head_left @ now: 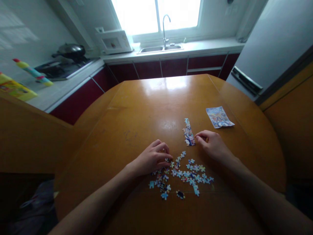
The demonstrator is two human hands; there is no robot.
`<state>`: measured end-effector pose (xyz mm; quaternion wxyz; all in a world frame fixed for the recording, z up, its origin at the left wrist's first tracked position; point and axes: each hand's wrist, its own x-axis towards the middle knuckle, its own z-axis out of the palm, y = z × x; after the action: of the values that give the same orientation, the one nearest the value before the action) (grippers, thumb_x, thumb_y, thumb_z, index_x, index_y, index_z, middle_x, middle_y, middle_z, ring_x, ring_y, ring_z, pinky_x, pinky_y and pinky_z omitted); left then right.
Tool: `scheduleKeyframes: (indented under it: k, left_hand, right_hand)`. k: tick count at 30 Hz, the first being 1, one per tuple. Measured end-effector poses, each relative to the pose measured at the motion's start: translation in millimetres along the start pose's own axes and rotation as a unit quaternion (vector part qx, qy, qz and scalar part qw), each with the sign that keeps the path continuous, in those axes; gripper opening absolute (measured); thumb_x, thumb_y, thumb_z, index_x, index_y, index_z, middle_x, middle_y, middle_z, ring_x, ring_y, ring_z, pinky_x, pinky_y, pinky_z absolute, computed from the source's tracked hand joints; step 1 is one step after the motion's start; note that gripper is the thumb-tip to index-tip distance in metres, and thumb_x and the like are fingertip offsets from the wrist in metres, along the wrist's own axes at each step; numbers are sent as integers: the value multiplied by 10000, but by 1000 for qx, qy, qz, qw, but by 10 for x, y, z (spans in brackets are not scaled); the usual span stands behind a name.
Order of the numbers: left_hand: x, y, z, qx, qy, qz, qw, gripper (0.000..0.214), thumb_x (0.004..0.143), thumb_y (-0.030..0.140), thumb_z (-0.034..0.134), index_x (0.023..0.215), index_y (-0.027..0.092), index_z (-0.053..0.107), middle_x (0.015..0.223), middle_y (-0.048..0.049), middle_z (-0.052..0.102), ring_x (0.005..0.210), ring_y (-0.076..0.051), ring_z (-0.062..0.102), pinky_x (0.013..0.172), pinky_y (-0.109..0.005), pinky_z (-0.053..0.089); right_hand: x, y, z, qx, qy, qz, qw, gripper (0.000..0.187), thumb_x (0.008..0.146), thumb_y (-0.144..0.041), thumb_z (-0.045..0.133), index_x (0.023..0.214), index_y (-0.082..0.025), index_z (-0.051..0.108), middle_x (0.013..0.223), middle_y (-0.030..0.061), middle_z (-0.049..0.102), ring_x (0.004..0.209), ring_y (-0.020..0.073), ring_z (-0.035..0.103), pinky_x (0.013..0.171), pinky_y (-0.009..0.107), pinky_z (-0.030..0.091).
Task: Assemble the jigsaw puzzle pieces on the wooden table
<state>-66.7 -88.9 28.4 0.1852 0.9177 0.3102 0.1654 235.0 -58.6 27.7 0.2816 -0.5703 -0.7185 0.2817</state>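
My left hand (154, 158) lies over the left side of a loose heap of small jigsaw pieces (192, 176). Its fingers are bent and apart, with the tips among the pieces. A narrow joined strip of jigsaw pieces (188, 133) lies beyond the heap, its left edge knobbed and its right edge straight. Just right of that strip is my right hand (212, 143), thumb and forefinger pinched together close to the straight edge. Whatever the pinch holds, if anything, is too small to make out. A dark piece (180, 195) lies at the heap's near side.
A printed picture sheet (219, 117) lies on the wooden table (137, 107), right of the strip. Past the table are a counter with a sink (161, 49), a microwave (114, 41) and a pan on the stove (70, 50). A fridge (271, 49) stands at the right.
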Motion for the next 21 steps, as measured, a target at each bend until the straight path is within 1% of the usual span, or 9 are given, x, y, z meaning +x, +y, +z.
scheduleKeyframes:
  k: [4,8,11,15,16,18,21]
  left_hand:
    - [14,51,33,-3,-3,-8,1000,154,897,369,673,1016,298,741,1041,-50,620,1004,-202,506,902,-340,471]
    - [47,91,17,-39,-14,-26,999,107,901,332,672,960,270,735,1052,-54,618,1031,-204,506,915,-339,469]
    - [83,124,-24,-77,-20,-31,996,96,902,312,670,899,225,709,1035,-61,633,1021,-199,515,905,-332,467]
    - [141,125,-132,-144,-27,-28,989,97,923,256,634,873,179,664,913,-55,669,904,-162,566,838,-300,471]
    - [167,108,-167,-153,-18,-37,987,91,921,246,633,874,174,661,892,-52,675,874,-155,575,813,-292,473]
    - [253,46,-237,-155,23,-72,985,83,902,247,650,876,170,669,889,-53,687,833,-147,586,750,-275,471]
    - [488,-97,-316,-139,90,-111,980,115,889,273,649,900,166,691,883,-51,708,779,-132,590,666,-245,439]
  right_hand:
    - [4,8,5,6,0,-2,1000,216,866,-284,564,854,-173,748,835,92,739,733,205,645,649,311,453]
    - [5,1,5,7,0,-6,1000,219,859,-281,558,845,-171,747,827,91,735,721,201,638,643,309,447]
    - [4,-13,5,10,1,-6,1000,218,863,-281,557,843,-171,745,820,87,730,726,202,636,649,309,443]
    - [8,-35,7,18,-2,-8,1000,211,872,-273,557,847,-169,739,831,83,727,738,199,639,660,303,443]
    - [10,-39,8,20,-2,-9,1000,209,873,-270,557,843,-168,737,830,83,726,739,198,638,662,302,443]
    - [13,-45,11,20,-1,-13,1000,204,875,-263,558,833,-169,734,823,82,724,737,197,637,665,302,441]
    - [17,-45,16,14,4,-17,1000,198,876,-256,561,821,-175,733,812,78,719,734,197,633,668,301,436]
